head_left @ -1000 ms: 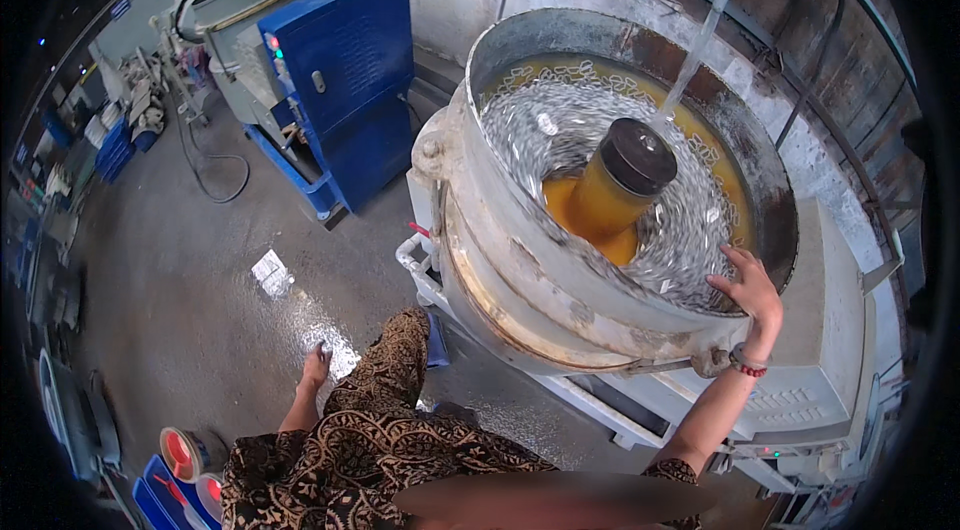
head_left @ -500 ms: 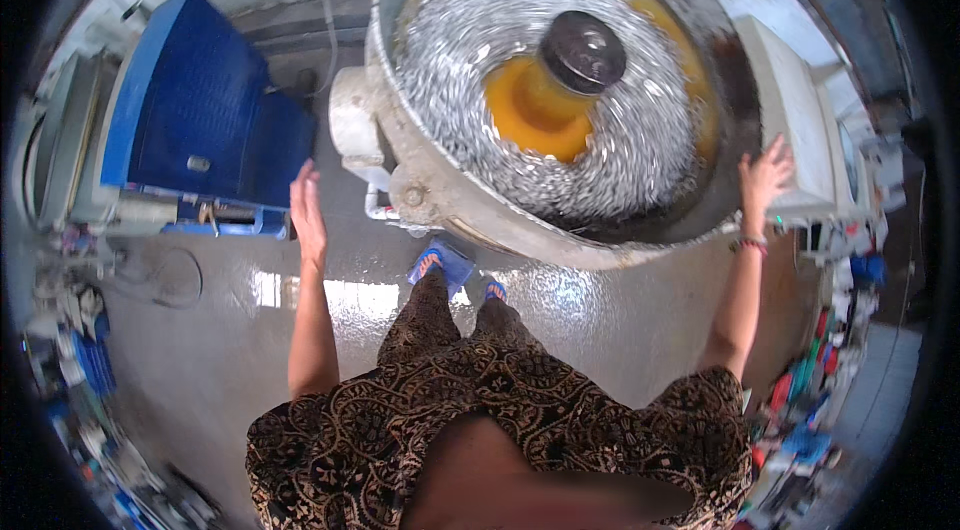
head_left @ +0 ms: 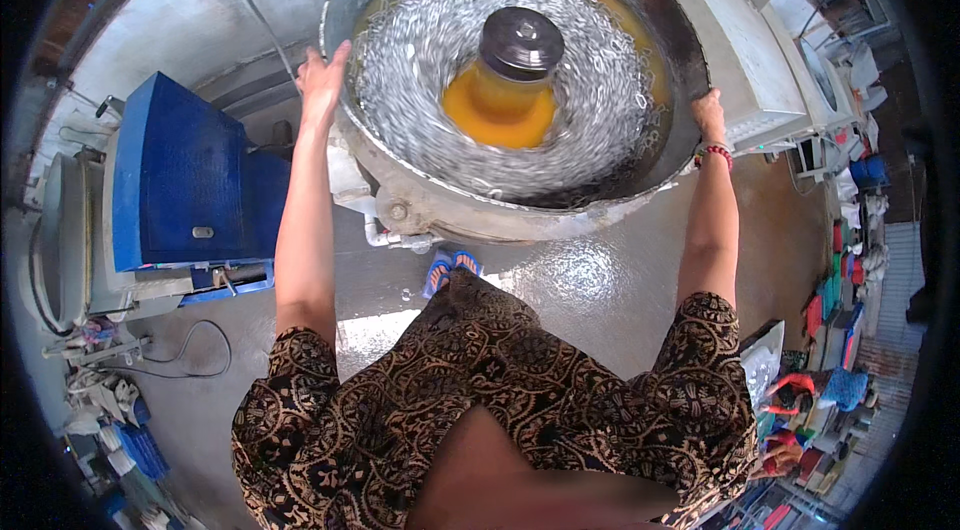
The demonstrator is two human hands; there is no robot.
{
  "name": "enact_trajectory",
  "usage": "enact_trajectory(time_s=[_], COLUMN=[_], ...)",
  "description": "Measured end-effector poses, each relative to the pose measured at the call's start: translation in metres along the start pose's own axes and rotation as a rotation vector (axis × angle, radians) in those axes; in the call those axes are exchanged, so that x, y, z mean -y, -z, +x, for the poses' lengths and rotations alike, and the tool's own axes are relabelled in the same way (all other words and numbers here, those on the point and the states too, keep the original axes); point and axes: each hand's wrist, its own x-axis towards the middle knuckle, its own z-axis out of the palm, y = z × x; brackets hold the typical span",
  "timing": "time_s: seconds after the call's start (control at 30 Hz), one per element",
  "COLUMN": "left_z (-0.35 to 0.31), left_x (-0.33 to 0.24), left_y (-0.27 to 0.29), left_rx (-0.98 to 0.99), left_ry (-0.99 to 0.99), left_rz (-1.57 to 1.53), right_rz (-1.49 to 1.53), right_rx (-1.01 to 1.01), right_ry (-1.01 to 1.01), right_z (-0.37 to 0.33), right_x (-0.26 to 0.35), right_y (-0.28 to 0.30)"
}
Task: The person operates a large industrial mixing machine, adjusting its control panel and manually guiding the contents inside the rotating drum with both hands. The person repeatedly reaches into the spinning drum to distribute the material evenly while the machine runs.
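The round tub (head_left: 520,226) looks scuffed — silvery pieces (head_left: 600,80) inside.

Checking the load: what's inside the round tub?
Inside the round tub: blurred silvery pieces around a central column with a dark cap. Amber surface shows at the column's foot. Whatever lies beneath the pieces is covered.

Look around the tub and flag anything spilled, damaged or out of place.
The floor by the tub shines as if wet, though some may be glare. A thin hose lies loosely curled there at left. The tub's inner wall is dark and blotchy at right: perhaps wear or staining.
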Motion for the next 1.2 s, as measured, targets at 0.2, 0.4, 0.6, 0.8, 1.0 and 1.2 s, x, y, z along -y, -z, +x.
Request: enact_trajectory(time_s=[0.2, 0.4, 0.6, 0.8, 1.0, 1.2], left_z=[0.015, 0.007, 0.004, 0.005, 0.002, 0.012], left_x=[0.026, 0.024, 0.025, 0.03, 0.031, 0.041], left_y=[-0.023, -0.022, -0.02, -0.021, -0.018, -0.018], left_rx=[-0.048, -0.084, -0.131, -0.147, -0.143, -0.105], left_ry=[0.053, 0.086, 0.043, 0.018, -0.026, 0.065], left_rz=[0.028, -0.148, -0.232, -0.305, -0.371, -0.324], right_rz=[0.048, 0.063, 0.083, 0.126, 0.169, 0.243], right_rx=[0.001, -0.002, -0.036, -0.058, -0.017, -0.039], right_ry=[0.103, 0.172, 0.23, 0.184, 0.103, 0.111], right_z=[0.02, 0.024, 0.034, 0.022, 0.004, -0.001], right_x=[-0.021, -0.035, -0.046, -0.042, -0.024, -0.018], right_y=[-0.019, -0.025, -0.035, -0.031, -0.018, -0.014])
